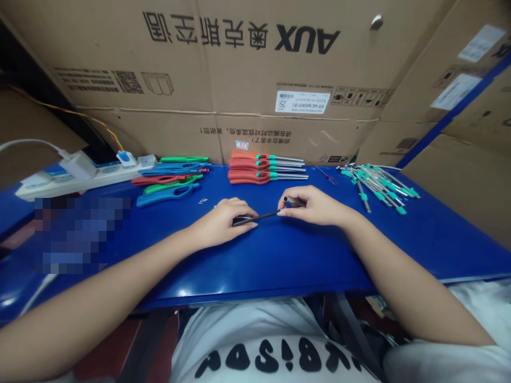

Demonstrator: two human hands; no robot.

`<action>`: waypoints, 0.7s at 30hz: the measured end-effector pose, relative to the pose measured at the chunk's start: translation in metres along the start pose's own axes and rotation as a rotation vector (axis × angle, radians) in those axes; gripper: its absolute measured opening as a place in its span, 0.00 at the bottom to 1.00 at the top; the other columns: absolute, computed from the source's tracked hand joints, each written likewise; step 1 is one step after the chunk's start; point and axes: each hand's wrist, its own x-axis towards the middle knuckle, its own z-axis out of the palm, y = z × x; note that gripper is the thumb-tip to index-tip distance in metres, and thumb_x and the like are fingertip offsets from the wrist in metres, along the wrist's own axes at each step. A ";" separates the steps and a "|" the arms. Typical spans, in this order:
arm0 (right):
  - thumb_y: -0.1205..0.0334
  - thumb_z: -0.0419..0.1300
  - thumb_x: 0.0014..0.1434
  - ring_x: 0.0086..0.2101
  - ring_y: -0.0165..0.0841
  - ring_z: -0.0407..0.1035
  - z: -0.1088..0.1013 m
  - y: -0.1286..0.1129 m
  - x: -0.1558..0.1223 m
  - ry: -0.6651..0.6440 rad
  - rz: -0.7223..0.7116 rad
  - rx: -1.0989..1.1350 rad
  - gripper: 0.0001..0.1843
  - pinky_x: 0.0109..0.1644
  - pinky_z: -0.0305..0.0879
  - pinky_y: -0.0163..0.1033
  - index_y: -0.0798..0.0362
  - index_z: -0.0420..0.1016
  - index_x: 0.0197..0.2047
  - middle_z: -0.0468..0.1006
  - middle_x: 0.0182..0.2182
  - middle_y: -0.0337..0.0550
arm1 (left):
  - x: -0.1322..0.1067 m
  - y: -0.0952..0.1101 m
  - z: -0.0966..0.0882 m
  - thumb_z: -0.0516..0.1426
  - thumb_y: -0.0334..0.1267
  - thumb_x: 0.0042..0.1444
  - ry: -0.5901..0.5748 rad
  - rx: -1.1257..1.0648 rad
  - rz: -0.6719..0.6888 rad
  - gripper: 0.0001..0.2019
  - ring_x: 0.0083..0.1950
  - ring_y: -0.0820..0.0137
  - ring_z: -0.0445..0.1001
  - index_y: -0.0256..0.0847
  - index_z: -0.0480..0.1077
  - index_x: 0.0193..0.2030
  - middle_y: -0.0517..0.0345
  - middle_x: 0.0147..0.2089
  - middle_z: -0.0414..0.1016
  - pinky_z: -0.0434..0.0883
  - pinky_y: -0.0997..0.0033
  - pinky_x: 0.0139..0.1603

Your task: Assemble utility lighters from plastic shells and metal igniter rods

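My left hand [225, 218] rests on the blue table [279, 255], fingers curled round the dark end of a thin black rod [259, 217]. My right hand [311, 206] pinches the rod's other end and also holds a short metal tube [294, 201] near its fingertips. The rod lies almost level between the two hands, just above the table top.
Orange-handled lighters [255, 167] lie stacked at the back centre, blue, green and red lighter handles [171, 180] to their left, and a heap of metal tubes with teal caps [379, 183] at the right. A white power strip [75, 173] sits back left. Cardboard boxes [255, 74] wall the far edge.
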 end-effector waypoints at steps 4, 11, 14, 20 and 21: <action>0.54 0.65 0.60 0.29 0.29 0.62 0.003 0.003 0.001 -0.026 0.000 -0.009 0.13 0.35 0.59 0.34 0.57 0.80 0.38 0.73 0.28 0.38 | -0.002 0.003 -0.002 0.60 0.44 0.66 0.011 -0.047 0.007 0.10 0.41 0.69 0.77 0.41 0.79 0.42 0.57 0.39 0.79 0.69 0.70 0.45; 0.54 0.64 0.61 0.30 0.29 0.65 0.007 0.008 0.001 -0.046 -0.003 -0.038 0.12 0.36 0.61 0.35 0.56 0.79 0.39 0.76 0.29 0.40 | -0.003 0.002 -0.003 0.60 0.41 0.66 0.025 -0.031 0.010 0.09 0.41 0.70 0.78 0.41 0.80 0.47 0.56 0.42 0.78 0.70 0.71 0.45; 0.55 0.63 0.61 0.31 0.31 0.67 0.008 0.009 0.001 -0.044 -0.017 -0.071 0.11 0.37 0.62 0.35 0.55 0.78 0.38 0.77 0.30 0.41 | -0.003 -0.001 -0.001 0.61 0.39 0.65 0.006 0.039 0.030 0.09 0.44 0.67 0.78 0.42 0.80 0.47 0.55 0.43 0.79 0.69 0.68 0.47; 0.52 0.60 0.65 0.42 0.37 0.72 -0.004 0.010 -0.004 -0.086 -0.052 -0.159 0.15 0.49 0.67 0.41 0.54 0.76 0.47 0.78 0.45 0.50 | -0.003 -0.002 0.000 0.58 0.37 0.67 0.064 0.117 0.047 0.10 0.42 0.67 0.79 0.40 0.81 0.48 0.54 0.42 0.80 0.71 0.68 0.46; 0.52 0.57 0.67 0.44 0.37 0.71 -0.008 0.011 -0.006 -0.093 -0.041 -0.177 0.15 0.51 0.66 0.42 0.54 0.75 0.48 0.78 0.46 0.50 | -0.004 -0.002 -0.001 0.57 0.37 0.68 0.082 0.116 0.045 0.11 0.42 0.67 0.79 0.40 0.81 0.48 0.54 0.42 0.80 0.72 0.68 0.46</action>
